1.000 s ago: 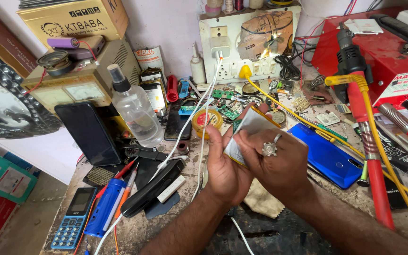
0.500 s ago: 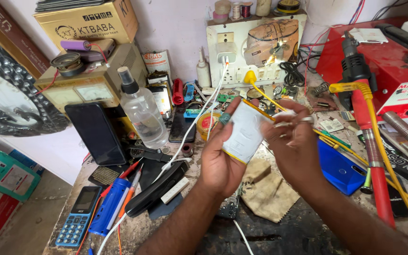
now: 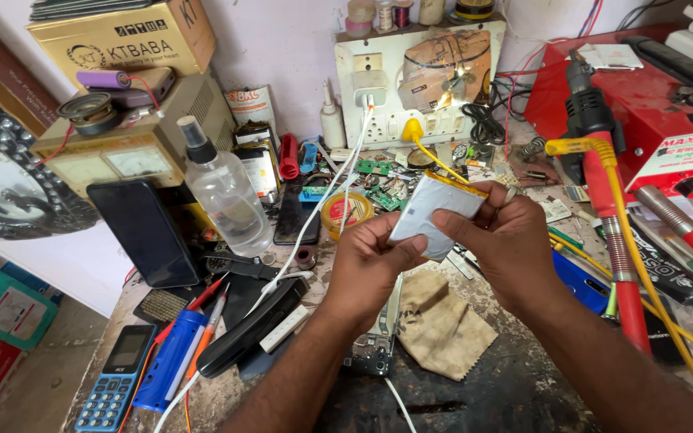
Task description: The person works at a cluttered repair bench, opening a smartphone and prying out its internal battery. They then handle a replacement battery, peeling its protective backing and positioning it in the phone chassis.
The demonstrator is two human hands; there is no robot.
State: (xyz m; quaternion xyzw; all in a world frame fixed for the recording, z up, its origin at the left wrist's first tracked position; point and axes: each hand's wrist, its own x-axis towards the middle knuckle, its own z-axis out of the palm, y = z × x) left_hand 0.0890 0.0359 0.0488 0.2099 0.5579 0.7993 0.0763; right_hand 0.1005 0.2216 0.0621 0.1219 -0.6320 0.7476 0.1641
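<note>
Both my hands hold a flat silver battery pack [image 3: 435,210] with a yellow strip along its far edge, raised above the cluttered bench. My left hand [image 3: 370,265] grips its lower left edge with thumb on top. My right hand [image 3: 507,236], with a ring on one finger, pinches its right side. Below the hands lie a brown cloth [image 3: 443,325] and an opened phone body [image 3: 374,349], partly hidden by my left forearm.
A clear spray bottle [image 3: 222,192] stands left. A black phone [image 3: 144,232], a blue keypad phone [image 3: 115,378], pens and a white cable [image 3: 314,216] lie at left. A blue phone [image 3: 579,281], red-handled tools [image 3: 615,240] and a red machine [image 3: 643,96] are on the right.
My hands turned the silver battery pack from nearly upright to a flatter tilt. The view shifted slightly.
</note>
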